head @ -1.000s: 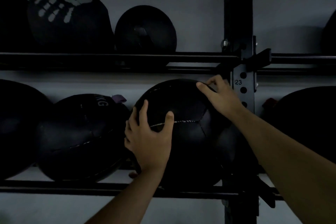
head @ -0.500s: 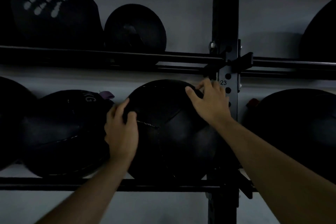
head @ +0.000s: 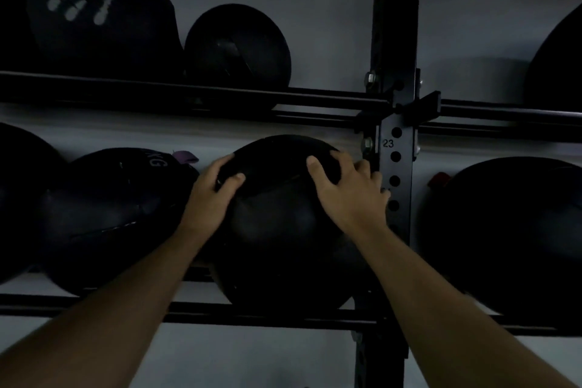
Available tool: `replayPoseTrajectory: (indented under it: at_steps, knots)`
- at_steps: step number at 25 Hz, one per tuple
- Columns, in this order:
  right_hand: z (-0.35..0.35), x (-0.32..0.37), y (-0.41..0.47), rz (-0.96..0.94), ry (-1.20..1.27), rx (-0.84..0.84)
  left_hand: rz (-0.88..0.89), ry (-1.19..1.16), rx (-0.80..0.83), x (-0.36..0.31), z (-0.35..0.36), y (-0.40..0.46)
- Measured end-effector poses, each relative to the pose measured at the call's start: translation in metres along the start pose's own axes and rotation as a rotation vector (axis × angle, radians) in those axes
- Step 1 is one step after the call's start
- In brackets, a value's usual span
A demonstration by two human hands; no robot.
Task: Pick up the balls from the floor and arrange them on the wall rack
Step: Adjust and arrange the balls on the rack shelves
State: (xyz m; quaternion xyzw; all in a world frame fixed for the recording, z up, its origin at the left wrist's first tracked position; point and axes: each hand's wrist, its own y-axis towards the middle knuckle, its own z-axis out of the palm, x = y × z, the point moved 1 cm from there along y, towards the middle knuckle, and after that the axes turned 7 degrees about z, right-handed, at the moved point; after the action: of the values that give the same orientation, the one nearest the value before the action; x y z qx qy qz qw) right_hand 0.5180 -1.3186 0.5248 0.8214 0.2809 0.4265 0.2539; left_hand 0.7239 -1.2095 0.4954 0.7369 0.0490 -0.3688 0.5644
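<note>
A large black stitched medicine ball [head: 283, 239] rests on the lower rails of the wall rack [head: 252, 315], just left of the black upright post [head: 395, 167]. My left hand [head: 214, 195] grips its upper left side, fingers curled over the top. My right hand [head: 349, 189] lies spread on its upper right side, close to the post. Both forearms reach up from the bottom of the view.
A black ball marked "KG" [head: 116, 214] sits to the left, touching the held ball. Another big ball [head: 510, 236] is right of the post. The upper shelf [head: 189, 94] holds a ball with a white handprint [head: 97, 12] and a smaller ball [head: 236, 47].
My left hand has slid from the ball's front up to its upper left edge. My right hand stayed on the upper right. The ball's seam has turned slightly.
</note>
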Motion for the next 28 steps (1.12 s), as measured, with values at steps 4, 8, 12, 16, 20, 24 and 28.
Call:
replayPoseTrajectory:
  at_steps: [4, 8, 12, 16, 20, 24, 28]
  knots:
    - [-0.006, -0.008, -0.005, -0.099, -0.004, -0.049, -0.012, 0.101, -0.082, -0.015, 0.001, -0.003]
    - [-0.011, -0.014, 0.015, -0.179, 0.142, 0.137, 0.11, 0.3, -0.119, -0.023, 0.037, -0.057]
    - [0.011, 0.004, 0.014, -0.025, 0.112, 0.035, 0.159, 0.186, 0.003, -0.019, 0.011, -0.005]
    - [0.02, 0.004, 0.002, -0.043, 0.097, -0.046, 0.197, 0.161, 0.087, -0.001, 0.002, -0.001]
    - [0.015, 0.008, -0.003, -0.029, 0.01, -0.037, 0.083, 0.245, 0.217, -0.014, -0.012, -0.005]
    - [0.017, 0.041, -0.016, -0.105, -0.102, -0.181, 0.167, 0.549, 0.352, -0.023, -0.049, 0.008]
    - [0.065, 0.127, -0.046, -0.345, -0.007, -0.162, 0.192, 0.72, 0.159, -0.007, -0.14, 0.037]
